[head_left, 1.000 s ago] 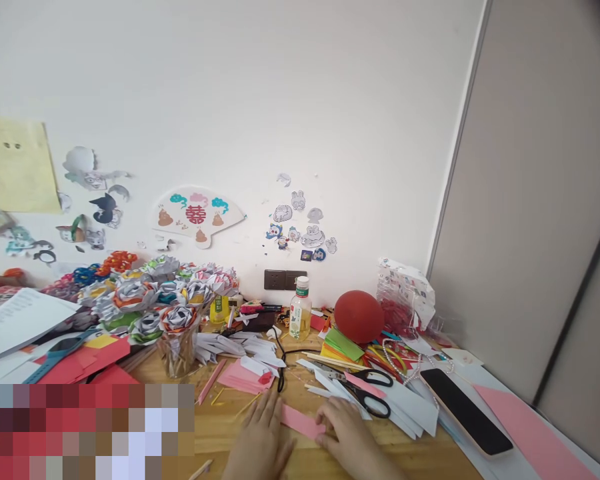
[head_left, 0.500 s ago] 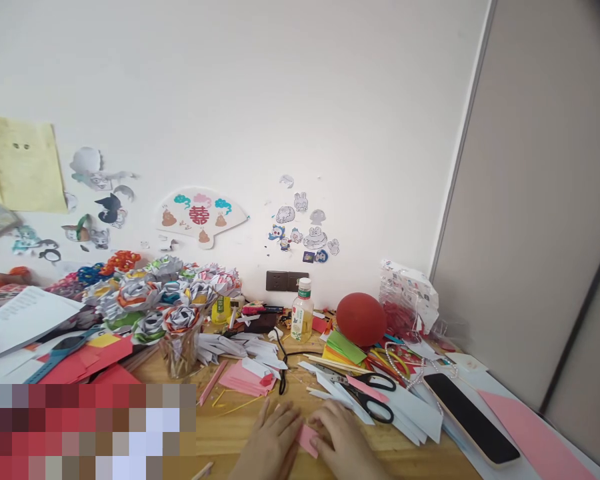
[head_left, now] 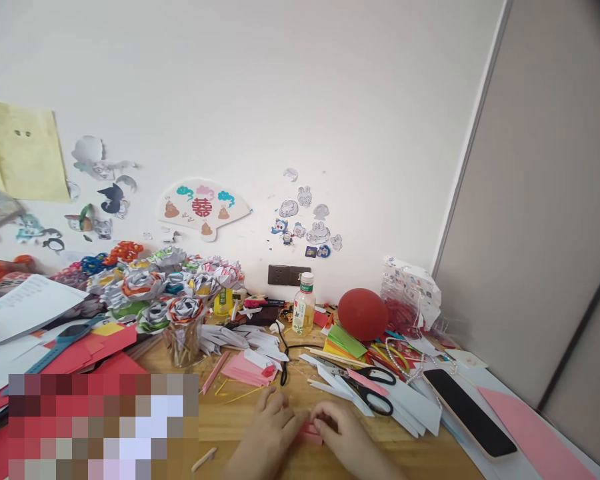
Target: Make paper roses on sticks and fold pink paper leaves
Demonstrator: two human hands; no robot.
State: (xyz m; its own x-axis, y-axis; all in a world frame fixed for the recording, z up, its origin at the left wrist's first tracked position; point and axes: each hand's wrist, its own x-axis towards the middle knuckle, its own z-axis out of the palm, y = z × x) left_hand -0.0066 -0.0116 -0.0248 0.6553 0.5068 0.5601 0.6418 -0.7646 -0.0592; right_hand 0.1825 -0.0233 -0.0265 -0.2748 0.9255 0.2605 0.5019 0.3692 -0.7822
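Both my hands rest on the wooden table [head_left: 230, 427] at the bottom centre of the head view. A small folded pink paper strip [head_left: 311, 433] lies between them. My left hand [head_left: 267, 433] presses its fingertips on the strip's left end. My right hand [head_left: 343, 437] pinches and covers the right end with curled fingers. Most of the strip is hidden under the fingers.
Black-handled scissors [head_left: 367, 393] lie on white paper strips just right of my hands. A phone [head_left: 467, 413], a red ball [head_left: 361, 315], a small bottle [head_left: 304, 308], a jar of paper roses [head_left: 183, 327] and stacks of pink paper [head_left: 245, 368] crowd the table. A wall stands behind.
The pink strip was long and flat a second ago; it is now folded short between my hands. My hands have drawn closer together. The view has tilted slightly.
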